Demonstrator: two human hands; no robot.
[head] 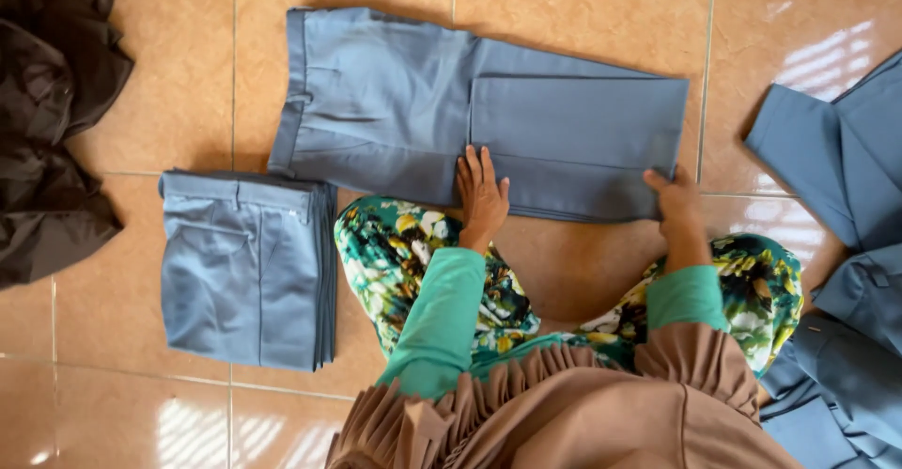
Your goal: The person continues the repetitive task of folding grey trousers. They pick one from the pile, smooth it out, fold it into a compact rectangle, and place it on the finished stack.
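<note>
A pair of grey-blue trousers lies flat on the tiled floor, its legs folded back toward the waist. My left hand presses flat on the near edge of the trousers, fingers spread, holding nothing. My right hand grips the folded end of the legs at its near right corner. Both arms wear green sleeves.
A stack of folded grey-blue trousers sits at the left. A heap of dark brown cloth lies at the far left. Unfolded grey-blue garments are piled at the right. My knees in floral fabric rest on the orange-tan tiles.
</note>
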